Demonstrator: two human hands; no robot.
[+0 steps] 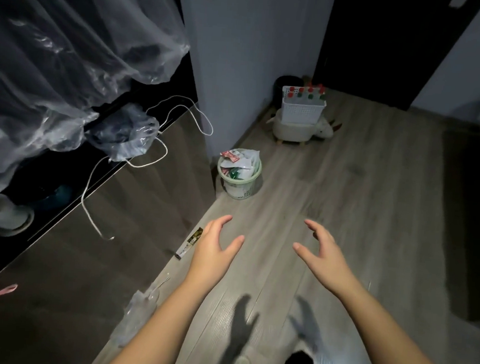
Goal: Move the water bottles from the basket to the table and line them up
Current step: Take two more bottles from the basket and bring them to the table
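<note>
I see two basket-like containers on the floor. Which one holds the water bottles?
The white basket on the small stool by the far wall; red bottle caps show above its rim. The nearer green-rimmed bin holds wrappers.

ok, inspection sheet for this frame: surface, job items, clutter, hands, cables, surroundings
Surface: grey wood-look floor; no table identified.
Job's things: red-capped water bottles upright in white basket, on a small white stool in the far corner.
Clutter: full waste bin; wrapper; crumpled plastic.
Grippers: left hand and right hand open, empty, apart.
Cables: white cord on the dark cabinet.
Surroundings: plastic sheeting, dark doorway.
</note>
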